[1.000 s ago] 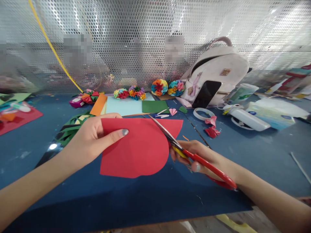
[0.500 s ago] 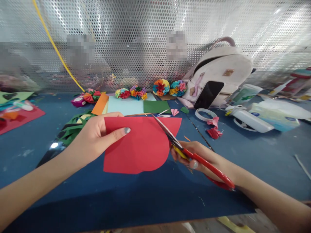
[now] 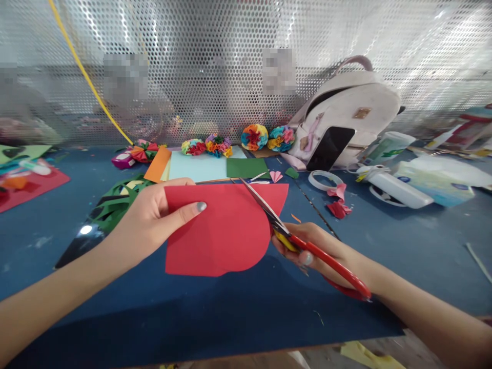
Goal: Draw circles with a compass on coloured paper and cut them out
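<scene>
My left hand (image 3: 156, 218) pinches the left edge of a red paper (image 3: 219, 230), thumb on top and the other fingers behind it. The paper is held above the blue table, and its lower right side has a rounded cut edge. My right hand (image 3: 311, 246) is closed round red-handled scissors (image 3: 326, 261). Their blades lie across the paper near its upper right, with a pointed flap of red paper to the right of them. Something yellow shows at the scissors' pivot.
Behind the paper on the blue table (image 3: 215, 323) lie light blue sheets (image 3: 198, 166), a green sheet (image 3: 246, 168) and paper flowers (image 3: 254, 137). A phone (image 3: 331, 148) leans on a white backpack (image 3: 353, 107). Tape (image 3: 325, 180) lies right; green strips (image 3: 119, 207) left.
The red paper has shifted very slightly to the right. Both hands keep their holds, and the scissors have barely moved.
</scene>
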The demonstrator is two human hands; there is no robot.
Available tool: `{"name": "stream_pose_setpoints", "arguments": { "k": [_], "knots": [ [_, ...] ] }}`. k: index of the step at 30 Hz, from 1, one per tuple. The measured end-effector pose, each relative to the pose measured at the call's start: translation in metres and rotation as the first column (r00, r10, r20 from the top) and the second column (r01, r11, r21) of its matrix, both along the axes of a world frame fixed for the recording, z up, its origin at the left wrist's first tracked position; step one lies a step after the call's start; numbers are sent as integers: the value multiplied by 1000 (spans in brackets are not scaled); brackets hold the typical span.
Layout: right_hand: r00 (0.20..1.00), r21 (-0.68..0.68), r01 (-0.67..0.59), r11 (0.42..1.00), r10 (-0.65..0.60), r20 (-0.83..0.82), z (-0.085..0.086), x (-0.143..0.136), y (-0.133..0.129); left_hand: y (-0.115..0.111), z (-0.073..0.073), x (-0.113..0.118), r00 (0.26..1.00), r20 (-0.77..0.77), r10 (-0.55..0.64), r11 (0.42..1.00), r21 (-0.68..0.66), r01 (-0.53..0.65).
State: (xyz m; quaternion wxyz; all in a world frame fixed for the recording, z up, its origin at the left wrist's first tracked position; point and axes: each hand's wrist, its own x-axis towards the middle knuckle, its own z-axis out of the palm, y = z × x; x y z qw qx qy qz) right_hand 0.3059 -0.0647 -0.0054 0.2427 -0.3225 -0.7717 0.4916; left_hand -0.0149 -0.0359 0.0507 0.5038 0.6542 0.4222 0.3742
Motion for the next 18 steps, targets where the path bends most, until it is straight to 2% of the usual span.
{"name": "stream_pose_setpoints", "arguments": {
  "k": [2, 7, 11, 18],
  "knots": [
    [1000, -64, 16, 998, -17, -12, 1, 0, 0, -1, 0, -1, 1000, 6, -7, 1000, -8, 7],
    [999, -100, 13, 995, -17, -37, 1, -1, -1, -1, 0, 0, 1000, 8, 8, 1000, -7, -8],
    [1000, -43, 24, 999, -25, -18, 1, -1, -1, -1, 0, 0, 1000, 13, 10, 1000, -2, -10],
    [1000, 20, 0, 1000, 0, 1, 0, 2, 2, 2, 0, -3, 996, 59, -60, 997, -42, 63]
  ]
}}
